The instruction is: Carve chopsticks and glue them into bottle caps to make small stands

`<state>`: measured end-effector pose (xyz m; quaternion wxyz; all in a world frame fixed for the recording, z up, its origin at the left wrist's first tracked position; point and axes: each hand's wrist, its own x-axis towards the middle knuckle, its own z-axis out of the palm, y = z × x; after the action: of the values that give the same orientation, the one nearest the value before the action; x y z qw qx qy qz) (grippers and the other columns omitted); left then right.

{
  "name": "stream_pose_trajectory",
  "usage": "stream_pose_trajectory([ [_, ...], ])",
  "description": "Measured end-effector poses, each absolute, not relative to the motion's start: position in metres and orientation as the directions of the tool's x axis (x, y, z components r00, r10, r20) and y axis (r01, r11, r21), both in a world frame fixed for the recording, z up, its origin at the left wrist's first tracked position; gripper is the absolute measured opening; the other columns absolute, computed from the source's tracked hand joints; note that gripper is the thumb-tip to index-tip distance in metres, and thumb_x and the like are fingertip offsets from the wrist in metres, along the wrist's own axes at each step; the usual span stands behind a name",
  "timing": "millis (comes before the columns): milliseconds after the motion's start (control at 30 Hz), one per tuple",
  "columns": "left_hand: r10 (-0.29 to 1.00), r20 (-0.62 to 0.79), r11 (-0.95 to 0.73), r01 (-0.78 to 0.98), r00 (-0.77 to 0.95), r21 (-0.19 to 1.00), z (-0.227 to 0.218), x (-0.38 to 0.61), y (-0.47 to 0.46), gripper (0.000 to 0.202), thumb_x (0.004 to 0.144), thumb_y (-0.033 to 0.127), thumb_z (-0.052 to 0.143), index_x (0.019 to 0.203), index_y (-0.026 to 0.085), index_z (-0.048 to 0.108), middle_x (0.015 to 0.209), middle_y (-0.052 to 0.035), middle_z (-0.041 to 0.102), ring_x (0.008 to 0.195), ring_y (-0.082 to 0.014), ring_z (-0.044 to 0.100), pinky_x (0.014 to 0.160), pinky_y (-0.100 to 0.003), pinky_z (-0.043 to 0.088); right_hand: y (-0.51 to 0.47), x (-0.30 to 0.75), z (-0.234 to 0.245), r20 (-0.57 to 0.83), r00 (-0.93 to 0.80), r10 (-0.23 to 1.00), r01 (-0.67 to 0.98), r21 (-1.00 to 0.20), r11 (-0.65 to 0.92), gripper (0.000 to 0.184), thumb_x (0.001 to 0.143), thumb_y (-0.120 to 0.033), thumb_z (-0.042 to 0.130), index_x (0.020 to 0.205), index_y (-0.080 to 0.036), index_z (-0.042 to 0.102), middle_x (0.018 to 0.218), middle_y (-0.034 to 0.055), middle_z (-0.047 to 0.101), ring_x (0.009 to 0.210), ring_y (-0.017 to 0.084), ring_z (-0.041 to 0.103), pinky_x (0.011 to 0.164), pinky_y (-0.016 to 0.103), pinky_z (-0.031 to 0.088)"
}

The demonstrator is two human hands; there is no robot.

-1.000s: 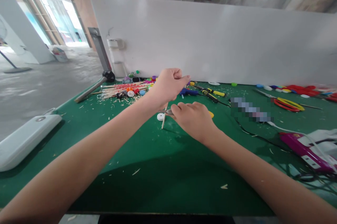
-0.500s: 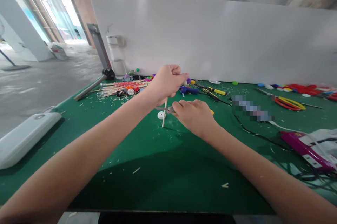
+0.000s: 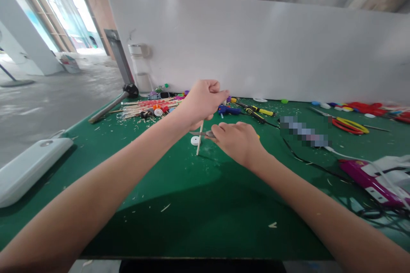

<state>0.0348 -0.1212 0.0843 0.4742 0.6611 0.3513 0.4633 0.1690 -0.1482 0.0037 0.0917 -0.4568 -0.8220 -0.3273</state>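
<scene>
Pliers (image 3: 199, 133) and stick (image 3: 199, 145) are the work in front of me. My left hand (image 3: 203, 100) is closed as a fist around the top of the thin wooden stick. The stick stands almost upright, and its lower end rests on the green table (image 3: 192, 204), just beside a white cap (image 3: 194, 140). My right hand (image 3: 238, 140) is closed around the handles of the small metal pliers, whose tips cross the stick at about the middle of the part I can see. Whether the tips already bite the wood is too small to tell.

To do this step well, I judge that the left hand should keep the stick steady and pressed down, so the foot does not slide on the cloth. The pliers should meet the stick squarely, not at an angle, and the squeeze should be slow. The left fingers (image 3: 221, 93) are above the tips and should stay away from them.

Compared with one second ago, very little differs. Both hands keep the same grasp, and the stick stays at the same place by the cap. It looks slightly more upright now, and the left hand sits a little more to the left. The view itself has also shifted slightly.
</scene>
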Motion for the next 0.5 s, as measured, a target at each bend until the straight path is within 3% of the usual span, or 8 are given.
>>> stream_pose_trajectory([
  [200, 0.931, 0.246, -0.258, 0.009, 0.268, 0.966, 0.084, 0.029, -0.114, 0.045, 0.086, 0.013, 0.053, 0.063, 0.023, 0.017, 0.057, 0.0091, 0.009, 0.037, 0.0004, 0.012, 0.038, -0.018, 0.007, -0.142, 0.18, 0.005, 0.436, -0.555, 0.708, 0.816, 0.449, 0.363, 0.043, 0.1, -0.042, 0.03, 0.082, -0.018, 0.062, 0.067, 0.0009, 0.062, 0.051, 0.011, 0.045, 0.052, 0.03, 0.014],
  [500, 0.893, 0.28, -0.332, 0.095, 0.353, 0.938, 0.086, 0.032, -0.123, 0.045, 0.087, 0.014, 0.053, 0.063, 0.023, 0.017, 0.058, 0.009, 0.008, 0.04, 0.0008, 0.013, 0.039, -0.017, 0.01, -0.15, 0.161, 0.005, 0.454, -0.577, 0.679, 0.804, 0.461, 0.376, 0.043, 0.101, -0.038, 0.026, 0.08, -0.018, 0.058, 0.064, 0.0001, 0.059, 0.051, 0.011, 0.049, 0.053, 0.03, 0.013],
])
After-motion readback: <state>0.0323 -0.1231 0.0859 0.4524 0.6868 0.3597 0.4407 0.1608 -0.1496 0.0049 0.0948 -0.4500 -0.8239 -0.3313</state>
